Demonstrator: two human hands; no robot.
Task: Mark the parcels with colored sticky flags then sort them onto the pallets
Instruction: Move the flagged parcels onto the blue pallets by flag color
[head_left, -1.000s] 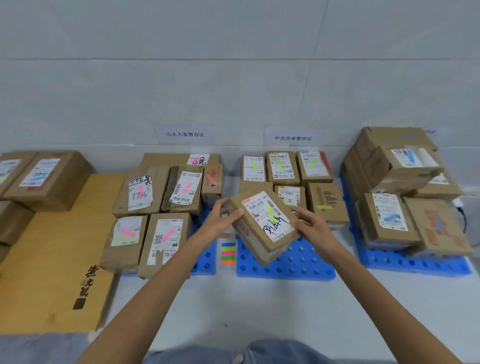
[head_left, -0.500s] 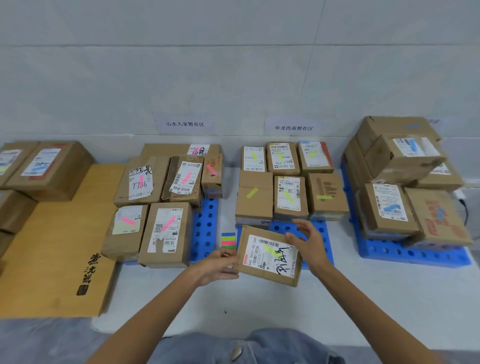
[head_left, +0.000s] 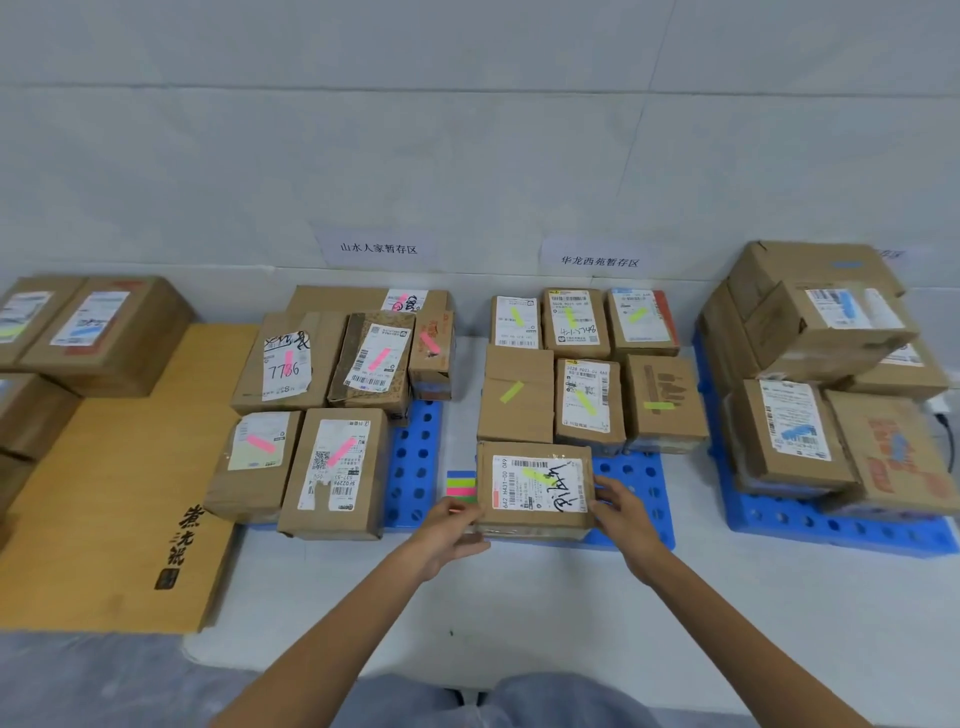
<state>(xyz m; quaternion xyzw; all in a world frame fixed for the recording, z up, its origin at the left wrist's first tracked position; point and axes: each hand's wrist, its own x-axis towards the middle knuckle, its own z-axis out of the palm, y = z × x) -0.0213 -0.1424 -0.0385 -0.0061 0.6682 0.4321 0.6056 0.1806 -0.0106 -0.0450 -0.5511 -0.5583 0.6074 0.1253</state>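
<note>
The left hand (head_left: 451, 525) and right hand (head_left: 621, 512) gripped opposite ends of the yellow-flagged parcel (head_left: 535, 491), which lay at the front left corner of the middle pallet (head_left: 639, 483). So close to the edge, it could slip off on a careless release, or knock the sticky flag pad (head_left: 461, 486) just beside it.

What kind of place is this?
Probably a courier parcel sorting or holding area. Shipping-labelled cardboard boxes, like the front yellow-flagged parcel, sit grouped by flag colour on blue pallets along a wall, with paper signs in Chinese taped above the groups.
</note>
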